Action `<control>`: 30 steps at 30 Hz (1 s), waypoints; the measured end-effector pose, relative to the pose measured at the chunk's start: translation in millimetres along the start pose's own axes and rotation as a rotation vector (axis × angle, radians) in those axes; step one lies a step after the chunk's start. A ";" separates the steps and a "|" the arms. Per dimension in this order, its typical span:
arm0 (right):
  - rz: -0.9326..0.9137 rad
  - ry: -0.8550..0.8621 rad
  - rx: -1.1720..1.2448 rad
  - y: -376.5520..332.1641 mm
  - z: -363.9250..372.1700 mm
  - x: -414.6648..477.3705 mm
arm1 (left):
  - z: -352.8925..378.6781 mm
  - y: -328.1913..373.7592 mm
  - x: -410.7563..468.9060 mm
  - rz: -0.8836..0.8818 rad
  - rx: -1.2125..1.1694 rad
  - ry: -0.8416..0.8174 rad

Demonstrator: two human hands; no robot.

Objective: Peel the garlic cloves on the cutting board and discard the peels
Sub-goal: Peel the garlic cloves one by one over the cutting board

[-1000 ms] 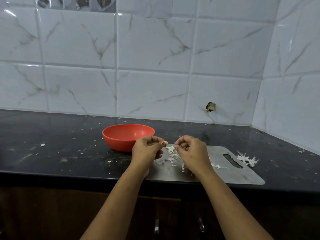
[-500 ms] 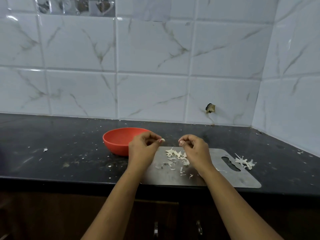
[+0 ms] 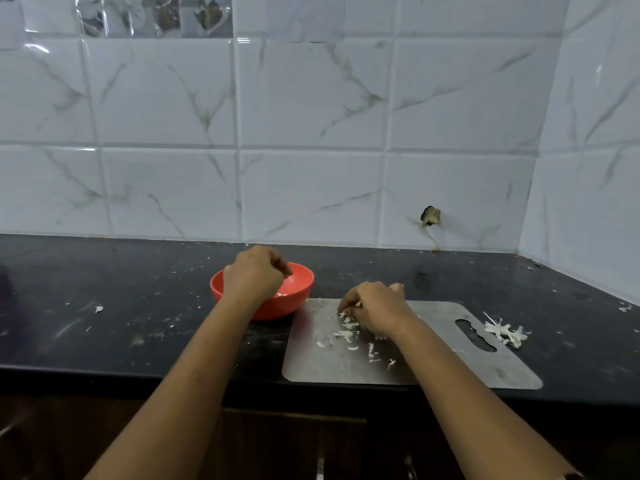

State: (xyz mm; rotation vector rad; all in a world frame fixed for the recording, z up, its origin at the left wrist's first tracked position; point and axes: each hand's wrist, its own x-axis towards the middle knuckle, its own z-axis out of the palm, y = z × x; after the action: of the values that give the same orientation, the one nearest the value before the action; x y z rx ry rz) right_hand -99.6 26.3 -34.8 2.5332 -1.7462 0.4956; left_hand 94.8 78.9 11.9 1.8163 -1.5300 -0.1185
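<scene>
Right hand [image 3: 377, 311]: on cutting board [image 3: 440, 374], curled fingertips touching peels [image 3: 346, 335]. Left hand [image 3: 252, 278]: beside board, over bowl [image 3: 294, 301], curled; grips indiscernible.

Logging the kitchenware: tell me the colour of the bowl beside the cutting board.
The bowl is plain orange-red, best seen in the head view.

The cutting board [image 3: 433, 374] is dull, matt grey metal with a faintly scuffed face, the peels [image 3: 346, 334] on it thin, papery and off-white, the bowl [image 3: 297, 297] smooth orange-red plastic with a soft sheen, the desk [image 3: 104, 341] dark polished stone, smeared and speckled, and the wall tiles [image 3: 311, 188] glossy, marble-veined white ceramic.
</scene>
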 end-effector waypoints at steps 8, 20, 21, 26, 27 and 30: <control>0.026 0.082 0.178 3.6 -8.4 -7.7 | 28.8 4.6 -28.4 0.180 -0.386 0.115; 0.122 0.084 0.392 23.0 -23.5 -26.2 | 58.1 12.5 -57.3 0.229 0.063 -0.223; 0.137 0.097 0.416 24.3 -25.4 -28.4 | 62.1 16.1 -59.0 0.232 0.066 -0.212; 0.169 0.188 0.511 25.7 -35.1 -41.6 | 78.5 37.3 -59.9 0.183 -0.193 -0.270; 0.164 0.189 0.509 24.8 -35.8 -43.7 | 77.3 38.5 -58.0 0.154 -0.306 -0.299; 0.145 0.167 0.496 19.4 -34.5 -49.3 | 67.6 29.4 -52.2 0.071 -0.591 -0.291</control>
State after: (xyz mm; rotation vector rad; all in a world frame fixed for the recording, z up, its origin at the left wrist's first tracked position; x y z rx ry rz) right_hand -141.6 70.6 -18.6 2.5556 -1.9459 1.2502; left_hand 21.6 92.6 -39.3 1.3076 -1.5392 -0.7469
